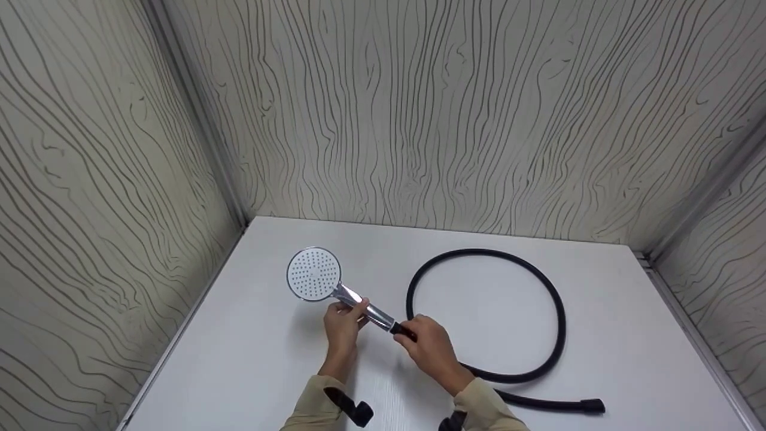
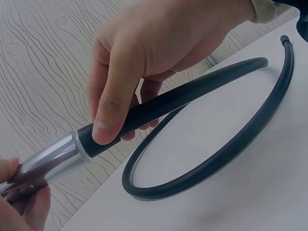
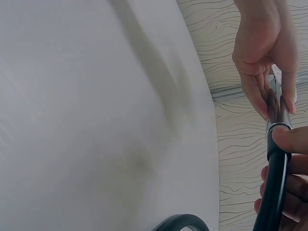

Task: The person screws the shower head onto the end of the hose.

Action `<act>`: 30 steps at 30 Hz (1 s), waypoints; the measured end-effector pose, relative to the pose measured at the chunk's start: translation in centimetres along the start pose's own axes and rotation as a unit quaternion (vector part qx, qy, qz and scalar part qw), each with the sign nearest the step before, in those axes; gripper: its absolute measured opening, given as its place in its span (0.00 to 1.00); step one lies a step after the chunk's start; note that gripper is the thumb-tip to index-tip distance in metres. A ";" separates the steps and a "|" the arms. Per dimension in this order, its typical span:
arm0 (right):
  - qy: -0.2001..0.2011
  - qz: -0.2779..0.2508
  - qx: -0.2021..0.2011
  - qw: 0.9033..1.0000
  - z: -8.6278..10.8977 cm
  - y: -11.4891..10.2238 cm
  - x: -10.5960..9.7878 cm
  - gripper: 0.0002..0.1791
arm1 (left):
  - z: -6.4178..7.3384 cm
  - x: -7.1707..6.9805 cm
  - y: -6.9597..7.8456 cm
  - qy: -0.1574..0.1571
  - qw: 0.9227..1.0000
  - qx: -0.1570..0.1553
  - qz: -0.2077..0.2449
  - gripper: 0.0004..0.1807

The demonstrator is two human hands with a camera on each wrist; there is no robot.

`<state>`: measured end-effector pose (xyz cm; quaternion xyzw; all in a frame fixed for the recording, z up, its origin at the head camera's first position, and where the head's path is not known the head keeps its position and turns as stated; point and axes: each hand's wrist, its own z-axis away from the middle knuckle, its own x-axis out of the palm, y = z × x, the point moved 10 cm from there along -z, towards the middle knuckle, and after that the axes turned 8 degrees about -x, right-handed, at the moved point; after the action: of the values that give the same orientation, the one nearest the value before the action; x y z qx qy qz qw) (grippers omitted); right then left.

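A chrome shower head (image 1: 313, 274) with a round white nozzle face is held up over the table. My left hand (image 1: 343, 326) grips its chrome handle (image 1: 380, 316), thumb on top. My right hand (image 1: 432, 347) pinches the black end of the shower hose (image 2: 159, 103) between thumb and fingers. In the left wrist view that hose end meets the chrome handle end in line, right at its rim. From my right hand the hose (image 1: 561, 323) runs in a large loop on the table, and its free end with a black connector (image 1: 592, 406) lies at the front right.
The white table (image 1: 239, 359) is bounded by wood-grain patterned panels (image 1: 383, 120) at the back and both sides. Metal strips (image 1: 197, 120) run along the corners. Black straps (image 1: 349, 407) sit on both sleeves.
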<state>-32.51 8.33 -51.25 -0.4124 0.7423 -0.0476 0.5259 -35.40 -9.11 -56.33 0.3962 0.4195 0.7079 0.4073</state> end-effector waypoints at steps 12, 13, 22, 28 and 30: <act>-0.016 0.030 -0.004 0.999 0.2 -0.3 1.6 0.06 | -0.6 -1.5 -1.2 0.046 0.998 -0.018 -0.037 0.21; -0.022 0.030 -0.003 0.999 0.2 -0.3 1.8 0.06 | -0.6 -1.6 -1.4 0.045 0.998 -0.022 -0.039 0.21; -0.059 0.037 0.016 0.997 0.4 0.4 3.4 0.05 | -1.3 -2.8 -3.0 0.070 0.993 -0.044 -0.090 0.20; -0.064 0.059 0.011 0.996 0.6 0.4 4.1 0.05 | -1.7 -3.5 -3.7 0.076 0.985 -0.044 -0.151 0.17; -0.066 0.063 0.012 0.996 0.6 0.4 4.4 0.05 | -1.7 -3.7 -3.7 0.078 0.980 -0.033 -0.179 0.16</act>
<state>-32.69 5.97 -54.99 -0.3612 0.7300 0.0039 0.5802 -34.76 -11.74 -61.12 0.2445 0.4904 0.6659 0.5063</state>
